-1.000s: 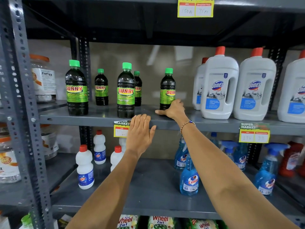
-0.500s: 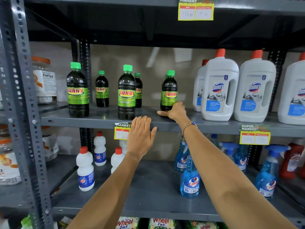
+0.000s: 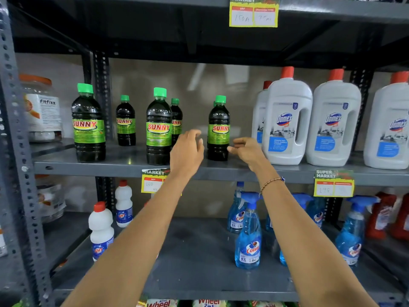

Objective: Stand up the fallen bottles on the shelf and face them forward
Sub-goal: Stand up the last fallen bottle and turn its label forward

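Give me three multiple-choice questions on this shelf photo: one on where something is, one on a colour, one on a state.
1. Where is the right-most Sunny bottle?
A. Between the two hands
B. On the bottom shelf
C. Right of the Domex jugs

2. What colour are the Sunny caps?
A. Red
B. Green
C. Blue

3. How is that bottle standing?
A. On its side
B. Upright, label forward
C. Upside down

Answers: 1 A, the left hand and right hand flank it, fingers open. 2 B, every Sunny cap is green; red ones top the Domex jugs. 3 B, cap up, name readable.
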The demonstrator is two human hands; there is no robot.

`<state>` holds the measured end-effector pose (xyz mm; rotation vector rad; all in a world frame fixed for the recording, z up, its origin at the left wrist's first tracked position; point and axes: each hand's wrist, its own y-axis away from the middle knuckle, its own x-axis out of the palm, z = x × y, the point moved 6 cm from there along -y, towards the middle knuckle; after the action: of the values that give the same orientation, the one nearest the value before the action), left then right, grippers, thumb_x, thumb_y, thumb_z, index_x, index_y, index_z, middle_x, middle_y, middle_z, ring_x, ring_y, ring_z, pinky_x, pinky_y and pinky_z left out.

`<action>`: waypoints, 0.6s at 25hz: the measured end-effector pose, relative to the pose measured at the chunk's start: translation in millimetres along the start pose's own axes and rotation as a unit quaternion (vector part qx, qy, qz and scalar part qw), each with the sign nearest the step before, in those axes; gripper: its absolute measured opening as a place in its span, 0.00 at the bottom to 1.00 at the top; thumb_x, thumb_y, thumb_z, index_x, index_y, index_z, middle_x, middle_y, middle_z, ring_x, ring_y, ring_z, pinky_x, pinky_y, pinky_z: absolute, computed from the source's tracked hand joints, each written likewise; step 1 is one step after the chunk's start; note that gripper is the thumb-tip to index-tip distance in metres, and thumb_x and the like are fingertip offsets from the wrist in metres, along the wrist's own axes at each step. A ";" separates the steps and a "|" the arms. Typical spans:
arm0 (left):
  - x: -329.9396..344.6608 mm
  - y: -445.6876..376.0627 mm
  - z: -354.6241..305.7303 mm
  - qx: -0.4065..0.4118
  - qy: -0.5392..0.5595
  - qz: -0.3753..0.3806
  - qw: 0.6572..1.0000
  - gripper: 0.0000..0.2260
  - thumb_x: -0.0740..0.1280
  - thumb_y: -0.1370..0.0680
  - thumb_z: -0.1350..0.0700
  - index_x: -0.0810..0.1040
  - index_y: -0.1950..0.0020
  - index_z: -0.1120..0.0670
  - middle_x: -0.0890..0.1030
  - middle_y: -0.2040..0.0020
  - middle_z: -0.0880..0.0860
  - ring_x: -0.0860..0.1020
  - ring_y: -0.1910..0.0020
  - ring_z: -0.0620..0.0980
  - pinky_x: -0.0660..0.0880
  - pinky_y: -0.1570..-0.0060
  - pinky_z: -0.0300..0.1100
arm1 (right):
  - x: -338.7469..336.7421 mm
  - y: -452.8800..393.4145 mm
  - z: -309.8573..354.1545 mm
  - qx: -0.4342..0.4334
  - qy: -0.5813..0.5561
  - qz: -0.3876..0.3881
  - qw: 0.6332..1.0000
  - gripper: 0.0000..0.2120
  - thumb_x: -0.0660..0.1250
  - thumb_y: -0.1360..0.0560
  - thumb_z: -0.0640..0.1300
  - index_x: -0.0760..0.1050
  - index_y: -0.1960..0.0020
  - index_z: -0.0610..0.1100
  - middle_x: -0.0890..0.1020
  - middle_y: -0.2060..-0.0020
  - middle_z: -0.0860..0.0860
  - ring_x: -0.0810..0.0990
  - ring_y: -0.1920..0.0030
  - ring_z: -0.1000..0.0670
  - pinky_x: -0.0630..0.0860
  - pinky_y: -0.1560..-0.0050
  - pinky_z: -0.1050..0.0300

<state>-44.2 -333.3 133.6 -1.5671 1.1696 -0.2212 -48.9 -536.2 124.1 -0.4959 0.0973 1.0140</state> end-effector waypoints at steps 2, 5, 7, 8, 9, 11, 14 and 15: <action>25.6 -19.9 1.8 -0.097 0.063 0.166 0.979 0.28 0.66 0.22 0.52 0.61 0.26 0.60 0.72 0.32 0.58 0.70 0.33 0.57 0.69 0.40 0.48 | 5.2 -5.7 -2.1 -0.005 0.007 0.008 1.000 0.27 0.72 0.29 0.38 0.69 0.32 0.34 0.77 0.37 0.39 0.76 0.36 0.43 0.71 0.32 0.50; 55.7 -20.8 2.1 -0.139 0.122 0.281 0.942 0.25 0.70 0.25 0.50 0.71 0.33 0.59 0.77 0.38 0.58 0.75 0.37 0.57 0.71 0.41 0.46 | 12.6 -10.4 -6.0 -0.021 0.018 0.023 0.999 0.25 0.72 0.28 0.37 0.71 0.34 0.35 0.79 0.39 0.39 0.77 0.37 0.44 0.72 0.32 0.48; 59.9 -22.0 6.1 -0.128 0.121 0.241 0.954 0.18 0.71 0.26 0.52 0.76 0.40 0.59 0.80 0.43 0.58 0.77 0.42 0.55 0.74 0.42 0.49 | 14.8 -10.7 -7.2 -0.036 0.029 0.022 0.999 0.22 0.71 0.28 0.36 0.74 0.36 0.35 0.81 0.41 0.40 0.79 0.40 0.45 0.73 0.34 0.48; 60.0 -22.6 7.2 -0.127 0.120 0.224 0.959 0.17 0.70 0.25 0.53 0.77 0.40 0.60 0.81 0.44 0.58 0.78 0.43 0.55 0.74 0.42 0.49 | 14.0 -10.3 -6.8 -0.041 0.034 0.017 0.998 0.21 0.71 0.28 0.37 0.74 0.37 0.35 0.82 0.42 0.40 0.80 0.41 0.45 0.74 0.35 0.49; 60.2 -23.1 8.2 -0.126 0.117 0.217 0.961 0.16 0.70 0.25 0.54 0.77 0.40 0.60 0.81 0.44 0.58 0.78 0.43 0.55 0.74 0.42 0.48 | 13.5 -9.1 -5.5 -0.045 0.039 0.013 0.998 0.20 0.72 0.29 0.37 0.75 0.37 0.35 0.82 0.43 0.40 0.81 0.42 0.45 0.75 0.36 0.50; 60.2 -22.9 6.9 -0.123 0.122 0.219 0.960 0.16 0.70 0.25 0.55 0.77 0.40 0.59 0.81 0.43 0.57 0.78 0.43 0.54 0.74 0.42 0.47 | 12.1 -7.6 -4.0 -0.053 0.046 0.007 0.998 0.19 0.72 0.29 0.37 0.76 0.38 0.35 0.82 0.44 0.40 0.81 0.43 0.46 0.75 0.37 0.51; 60.0 -22.2 7.1 -0.136 0.144 0.227 0.954 0.16 0.70 0.25 0.56 0.77 0.39 0.59 0.81 0.42 0.57 0.78 0.43 0.53 0.73 0.41 0.46 | 10.6 -2.9 -1.0 -0.056 0.053 0.001 0.997 0.19 0.72 0.29 0.38 0.76 0.39 0.35 0.82 0.44 0.41 0.81 0.43 0.45 0.75 0.38 0.53; 59.3 -21.6 7.3 -0.144 0.156 0.228 0.950 0.16 0.70 0.25 0.56 0.77 0.38 0.59 0.81 0.42 0.57 0.78 0.43 0.52 0.73 0.41 0.45 | 9.7 -0.8 0.2 -0.054 0.055 0.001 0.997 0.20 0.72 0.29 0.38 0.76 0.39 0.35 0.82 0.44 0.41 0.81 0.42 0.45 0.75 0.38 0.54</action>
<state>1.8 -375.9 123.6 -1.4914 1.8471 0.0135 -43.1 -528.8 121.6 -0.6508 0.1404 0.9969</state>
